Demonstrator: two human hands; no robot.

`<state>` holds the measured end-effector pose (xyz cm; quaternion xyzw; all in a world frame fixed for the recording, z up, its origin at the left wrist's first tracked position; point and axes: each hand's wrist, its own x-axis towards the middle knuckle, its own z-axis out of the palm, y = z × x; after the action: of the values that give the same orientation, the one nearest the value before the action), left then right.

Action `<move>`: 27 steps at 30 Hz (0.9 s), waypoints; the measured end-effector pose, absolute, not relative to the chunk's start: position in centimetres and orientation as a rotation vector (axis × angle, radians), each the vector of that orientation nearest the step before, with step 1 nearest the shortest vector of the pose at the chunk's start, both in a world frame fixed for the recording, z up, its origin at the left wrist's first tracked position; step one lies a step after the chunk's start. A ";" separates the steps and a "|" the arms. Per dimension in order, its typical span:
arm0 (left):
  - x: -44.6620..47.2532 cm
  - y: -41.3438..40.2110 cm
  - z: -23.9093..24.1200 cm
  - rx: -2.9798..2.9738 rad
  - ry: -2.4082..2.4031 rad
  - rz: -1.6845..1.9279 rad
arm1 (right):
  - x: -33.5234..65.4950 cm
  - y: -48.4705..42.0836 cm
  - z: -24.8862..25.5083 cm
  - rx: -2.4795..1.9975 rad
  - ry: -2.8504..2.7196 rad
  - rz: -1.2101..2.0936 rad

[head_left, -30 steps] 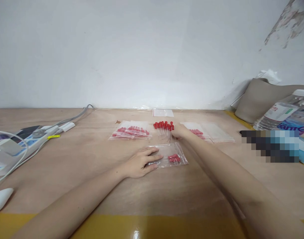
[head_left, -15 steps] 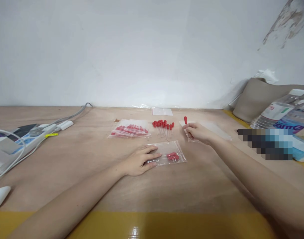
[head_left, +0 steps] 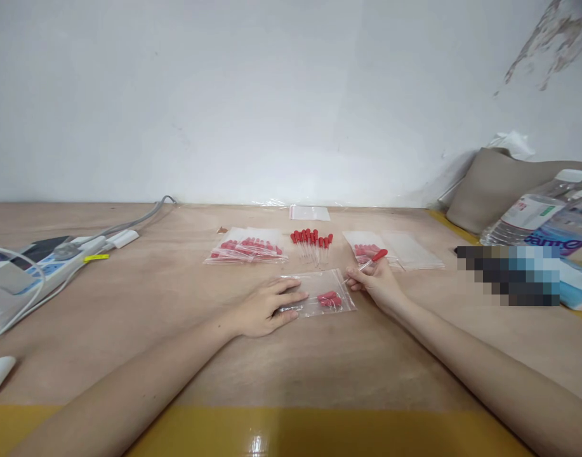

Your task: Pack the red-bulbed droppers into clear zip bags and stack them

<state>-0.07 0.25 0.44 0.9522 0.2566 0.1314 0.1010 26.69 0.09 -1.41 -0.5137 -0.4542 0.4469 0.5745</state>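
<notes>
My left hand (head_left: 266, 309) lies flat with its fingers apart on the left end of a clear zip bag (head_left: 314, 284). Inside that bag are a few droppers with red bulbs (head_left: 329, 298). Just right of the bag's right edge, my right hand (head_left: 374, 281) pinches a single dropper (head_left: 378, 255), its red bulb pointing up and right and its thin clear tube slanting down toward the bag. Beyond the bag, several loose droppers (head_left: 311, 238) lie side by side, red bulbs away from me and tubes toward me.
Filled zip bags (head_left: 247, 245) overlap at the left. Another bag with droppers (head_left: 360, 240) lies beside flat bags (head_left: 409, 249) at the right. A small bag (head_left: 310, 213) lies by the wall. A power strip (head_left: 57, 273) is at far left; bottles (head_left: 529, 212) stand at far right.
My right hand has moved toward me with the dropper, closer to the zip bag, and the dropper has tilted from upright to slanting. My left hand has stayed in place.
</notes>
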 end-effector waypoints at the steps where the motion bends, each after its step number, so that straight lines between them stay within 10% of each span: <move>1: -0.1 0.3 0.4 2.813 0.757 0.397 | 26.4 0.0 -1.3 -1.199 -1.071 1.079; 27: 0.0 -0.1 0.9 2.771 0.827 0.348 | 27.6 -0.7 -1.4 -1.137 -0.918 1.215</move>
<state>0.02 -0.05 0.93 0.9451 0.2823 0.1186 0.1144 27.61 -0.67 -1.44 -0.4866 -0.3931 0.5201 0.5816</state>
